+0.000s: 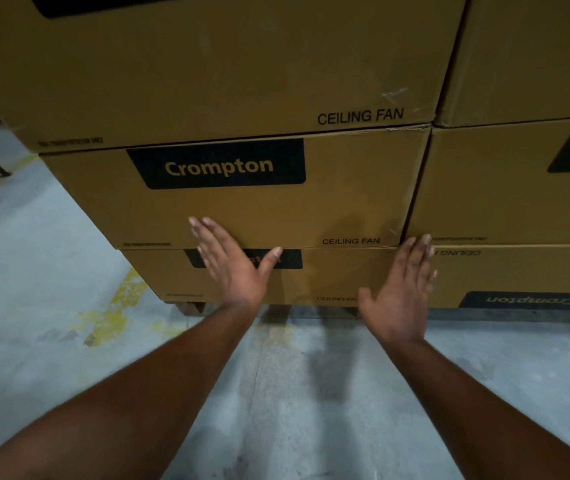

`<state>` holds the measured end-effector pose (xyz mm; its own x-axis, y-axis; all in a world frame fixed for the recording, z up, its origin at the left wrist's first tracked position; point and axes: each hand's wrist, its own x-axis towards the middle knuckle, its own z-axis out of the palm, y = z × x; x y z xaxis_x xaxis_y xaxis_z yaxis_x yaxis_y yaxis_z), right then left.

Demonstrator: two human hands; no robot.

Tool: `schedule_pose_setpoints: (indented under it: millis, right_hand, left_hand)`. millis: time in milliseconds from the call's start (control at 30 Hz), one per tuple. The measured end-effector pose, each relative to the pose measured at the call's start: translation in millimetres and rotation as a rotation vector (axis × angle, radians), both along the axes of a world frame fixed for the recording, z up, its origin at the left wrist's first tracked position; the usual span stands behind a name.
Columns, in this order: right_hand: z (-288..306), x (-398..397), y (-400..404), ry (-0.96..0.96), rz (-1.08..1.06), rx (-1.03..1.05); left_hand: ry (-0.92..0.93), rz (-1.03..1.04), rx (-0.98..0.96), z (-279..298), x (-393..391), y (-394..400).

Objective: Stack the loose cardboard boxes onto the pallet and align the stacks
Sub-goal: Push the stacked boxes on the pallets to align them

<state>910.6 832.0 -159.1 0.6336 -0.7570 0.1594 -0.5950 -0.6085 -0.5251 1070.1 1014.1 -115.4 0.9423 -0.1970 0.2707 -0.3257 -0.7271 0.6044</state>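
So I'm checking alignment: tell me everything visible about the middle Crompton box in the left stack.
The middle box is brown corrugated cardboard, with a black label reading Crompton in gold and CEILING FAN printed at its lower right. It lies flat between the top box and the bottom box, jutting slightly past the bottom one. Its top right edge looks frayed. The left hand lies open, fingers over its lower front.

Black logo panel on the lowest brown cardboard box (245,258) half hidden by the flat left hand (231,263), wooden pallet (190,307) mostly concealed beneath the stack, top brown cardboard box (207,64) cut off by the upper edge
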Motion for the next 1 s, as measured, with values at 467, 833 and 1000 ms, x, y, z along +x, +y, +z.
schedule_pose_setpoints:
  millis: [467, 833, 1000]
  right_hand:
    - [36, -5, -15, -0.434, 0.059, 0.012]
    - [157, 24, -24, -0.552, -0.033, -0.057]
    - [155, 23, -23, -0.593, -0.021, -0.087]
  left_hand:
    - [-0.329, -0.289, 0.240, 36, -39, -41]
    - [-0.656, -0.415, 0.523, 138, -73, -133]
    - [-0.688, -0.467, 0.523, 130, -67, -128]
